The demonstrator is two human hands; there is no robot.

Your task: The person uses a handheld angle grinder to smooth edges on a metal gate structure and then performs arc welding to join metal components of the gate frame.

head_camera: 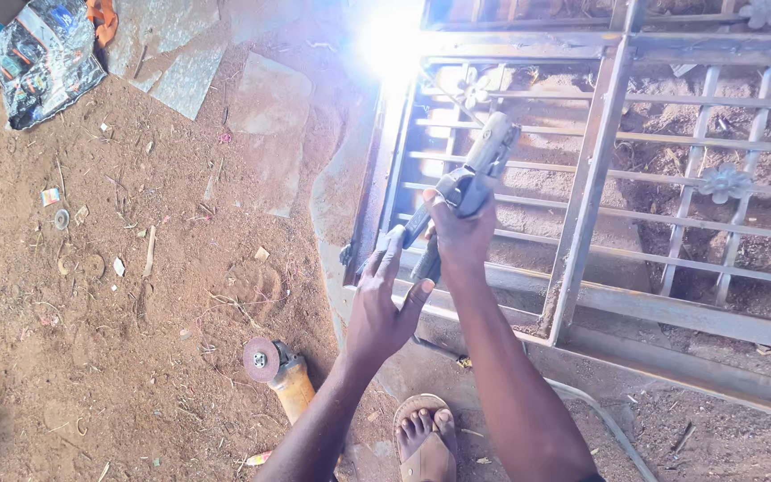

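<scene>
My right hand (461, 234) grips a grey welding electrode holder (479, 165), whose thin rod reaches up towards a blinding white arc (392, 40) at the upper left corner of a steel gate frame (586, 178). My left hand (384, 308) rests with fingers spread on the frame's lower left bar, just beside the holder's handle. The frame lies flat on the dirt, with thin horizontal bars and metal flower ornaments (725, 183).
An angle grinder (280, 373) with a round disc lies on the dirt left of my left arm. My sandalled foot (426, 437) stands below the frame. Flat stone slabs (265, 107) and a dark printed bag (42, 58) lie at the upper left. A cable (595, 415) runs at lower right.
</scene>
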